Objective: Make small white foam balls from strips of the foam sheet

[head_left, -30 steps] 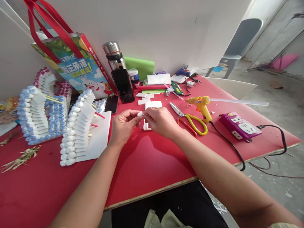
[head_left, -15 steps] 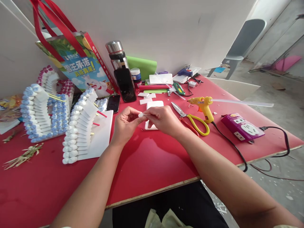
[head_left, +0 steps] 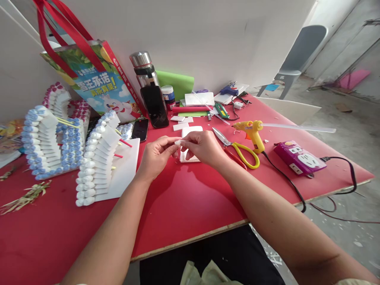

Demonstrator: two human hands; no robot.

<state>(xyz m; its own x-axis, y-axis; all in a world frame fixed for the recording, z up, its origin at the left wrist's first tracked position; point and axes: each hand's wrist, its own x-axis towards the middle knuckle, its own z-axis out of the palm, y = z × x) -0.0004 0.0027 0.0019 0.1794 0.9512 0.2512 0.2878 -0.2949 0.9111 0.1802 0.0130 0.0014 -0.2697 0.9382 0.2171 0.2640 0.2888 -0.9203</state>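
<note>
My left hand and my right hand meet above the red table, fingertips pinched together. Between them is a small white piece, with a rounded end at the left thumb and a thin stem running into the right fingers; it looks like a cotton swab. Both hands are closed on it, and the fingers hide part of it. Just behind and under the right hand lies a shallow white tray or block, partly covered by that hand. To the left stands a curved white model with rows of rounded white tips, on a white board.
Scissors with yellow handles and a yellow glue gun lie right of my hands. Beyond them sits a purple power socket, its cord crossing the table edge. A phone leaning on a steel flask and a printed bag stand behind.
The small white piece has turned slightly between my fingertips, and more of its end shows. The whole view has shifted a little; my hands stay together in nearly the same place.
</note>
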